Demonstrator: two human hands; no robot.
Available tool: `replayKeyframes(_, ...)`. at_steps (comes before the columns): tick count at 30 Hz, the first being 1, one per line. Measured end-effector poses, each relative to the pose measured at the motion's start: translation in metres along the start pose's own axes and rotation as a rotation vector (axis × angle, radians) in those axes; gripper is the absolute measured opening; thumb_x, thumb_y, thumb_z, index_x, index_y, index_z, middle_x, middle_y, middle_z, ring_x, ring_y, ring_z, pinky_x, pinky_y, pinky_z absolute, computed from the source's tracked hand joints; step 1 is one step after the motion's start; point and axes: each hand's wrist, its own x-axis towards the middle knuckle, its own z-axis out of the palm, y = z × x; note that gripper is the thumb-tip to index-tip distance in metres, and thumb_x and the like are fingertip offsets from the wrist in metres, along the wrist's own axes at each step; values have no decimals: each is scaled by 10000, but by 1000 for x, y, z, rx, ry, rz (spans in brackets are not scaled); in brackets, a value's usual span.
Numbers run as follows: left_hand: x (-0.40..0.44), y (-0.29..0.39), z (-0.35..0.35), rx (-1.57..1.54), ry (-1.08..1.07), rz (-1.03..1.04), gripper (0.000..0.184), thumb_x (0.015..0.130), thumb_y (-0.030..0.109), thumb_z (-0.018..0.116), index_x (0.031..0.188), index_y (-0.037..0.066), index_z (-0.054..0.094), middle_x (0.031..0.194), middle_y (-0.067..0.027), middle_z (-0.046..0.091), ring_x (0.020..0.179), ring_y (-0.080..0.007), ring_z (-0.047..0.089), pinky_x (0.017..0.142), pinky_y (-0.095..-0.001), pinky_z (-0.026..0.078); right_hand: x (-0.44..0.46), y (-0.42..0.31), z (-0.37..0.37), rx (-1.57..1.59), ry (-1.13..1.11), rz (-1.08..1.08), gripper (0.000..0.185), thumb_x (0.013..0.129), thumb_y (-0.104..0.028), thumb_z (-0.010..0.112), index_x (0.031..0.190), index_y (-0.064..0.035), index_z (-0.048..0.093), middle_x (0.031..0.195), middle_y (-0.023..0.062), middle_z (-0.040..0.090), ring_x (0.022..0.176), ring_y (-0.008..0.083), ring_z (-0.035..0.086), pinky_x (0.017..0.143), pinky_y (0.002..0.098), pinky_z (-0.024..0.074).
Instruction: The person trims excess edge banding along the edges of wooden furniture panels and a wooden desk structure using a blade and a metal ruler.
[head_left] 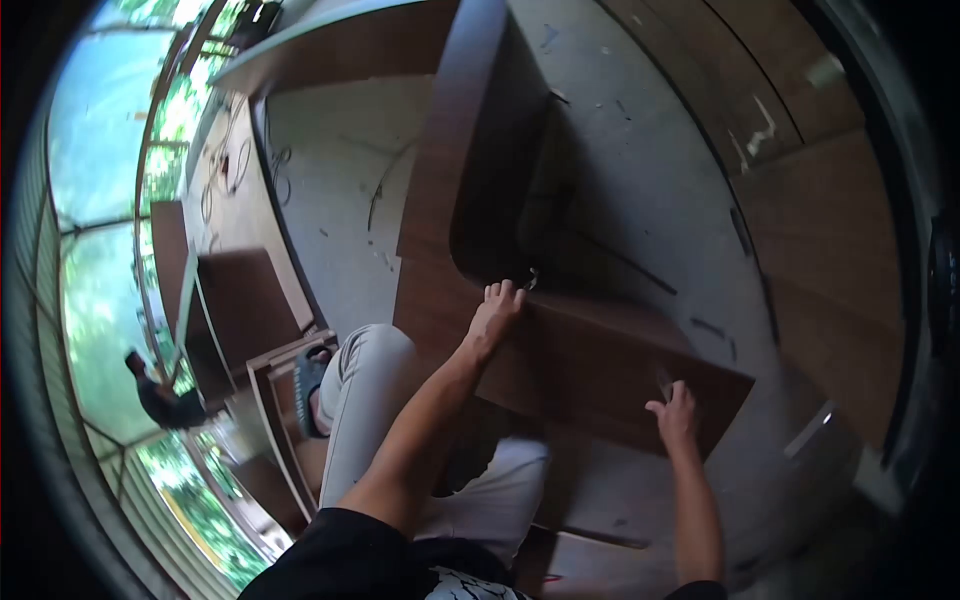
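My left hand (497, 310) is curled over the edge of a brown wood-grain board (600, 360), at the inner corner of an L-shaped brown piece. Right by its fingertips is a small shiny bit (532, 279), too small to name. Above it rises the long curved panel (450, 150) of the same piece. My right hand (677, 412) is over the board's right part, with its fingers closed and its thumb sticking out to the left. Something thin and dark (664, 382) shows at its fingers, too blurred to make out.
Brown panels (820, 250) line the right side. Scraps and a dark strip (630, 265) lie on the grey floor (620, 130). To the left are a wooden frame (270, 400), cables on a pale board (235, 190), and another person (165, 400) by the windows.
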Motion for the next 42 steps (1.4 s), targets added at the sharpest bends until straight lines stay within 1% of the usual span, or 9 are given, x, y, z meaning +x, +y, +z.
replayKeyframes(15, -1, 11, 7, 123, 65, -44, 165, 765, 95, 517, 921, 40, 512, 912, -132, 473, 908, -294, 509, 888, -433, 443, 4, -11, -6, -165, -46, 106, 491, 659, -360, 729, 915, -65, 432, 835, 176, 570, 807, 383, 563, 663, 468, 448)
replayKeyframes(16, -1, 9, 6, 70, 74, -28, 220, 718, 30, 536, 932, 36, 488, 974, -158, 443, 935, -330, 477, 620, -361, 554, 4, -11, -6, -142, -54, 112, 482, 653, -351, 734, 910, -67, 441, 835, 174, 570, 802, 374, 565, 663, 470, 448)
replayKeyframes(21, -1, 12, 1, 72, 67, -100, 213, 702, 17, 542, 909, 40, 496, 952, -133, 460, 920, -308, 490, 620, -358, 546, 4, -4, -8, -164, -24, 11, 496, 649, -363, 735, 909, -65, 436, 796, 174, 568, 765, 382, 564, 644, 460, 449)
replayKeyframes(26, -9, -3, 2, 96, 210, 44, 93, 751, 84, 527, 836, 56, 550, 866, -104, 503, 899, -277, 514, 839, -397, 479, 5, -5, -9, -120, 43, -4, 511, 633, -362, 748, 899, -63, 430, 799, 171, 578, 758, 390, 559, 617, 469, 435)
replayKeyframes(28, -13, 0, 3, -8, 280, 32, 362, 561, 31, 679, 878, 46, 505, 953, -104, 491, 946, -300, 499, 702, -367, 521, 7, -16, -19, -99, -11, 58, 483, 631, -333, 762, 862, -57, 440, 764, 167, 582, 753, 397, 557, 606, 474, 424)
replayKeyframes(29, -16, 0, 0, -35, 252, 18, 290, 625, 62, 660, 888, 47, 538, 904, -105, 495, 927, -285, 504, 884, -406, 457, 9, -22, -26, -88, -65, 120, 472, 628, -318, 769, 848, -55, 444, 747, 166, 583, 752, 399, 558, 601, 479, 418)
replayKeyframes(34, -17, -28, -8, -140, 268, 42, 538, 457, 205, 794, 904, 48, 539, 947, -97, 504, 1010, -287, 467, 967, -434, 392, 28, -68, -41, 150, -204, 333, 447, 748, -398, 638, 895, -42, 410, 764, 201, 622, 725, 424, 584, 646, 489, 438)
replayKeyframes(36, -16, -46, -7, -127, 280, 51, 614, 434, 288, 818, 939, 53, 562, 1005, -103, 521, 1102, -304, 440, 1047, -454, 294, 40, -114, -38, -118, -131, 141, 406, 775, -327, 574, 950, -22, 371, 763, 218, 617, 748, 444, 581, 673, 511, 439)
replayKeyframes(42, -16, -73, -2, -285, 259, 154, 583, 520, 243, 800, 1008, 33, 559, 1064, -108, 522, 1160, -283, 420, 1065, -424, 283, 99, -223, 4, -78, -37, -489, 168, 831, -66, 418, 991, -28, 386, 782, 239, 607, 766, 468, 564, 680, 541, 443)
